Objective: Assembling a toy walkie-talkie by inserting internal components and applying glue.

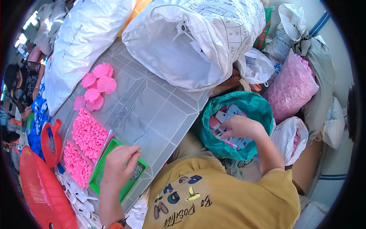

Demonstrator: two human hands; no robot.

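Note:
My left hand is over a green tray of small grey metal-looking pieces. Its fingers are curled in, thumb against fingertips; whatever they pinch, if anything, cannot be made out. My right hand reaches down into a teal plastic bag beside the table's edge. Its fingers are stretched out and apart above small white, grey and pink plastic parts inside. Left of the green tray, a clear divided tray holds many small pink plastic pieces. Several round pink petal-shaped pieces lie farther back on the table.
A large open white sack with a few white parts inside lies across the table's far side. Another full white sack is at the left. Red baskets and white plastic parts flank the near left. Pink-filled bags stand right. Another person sits far left.

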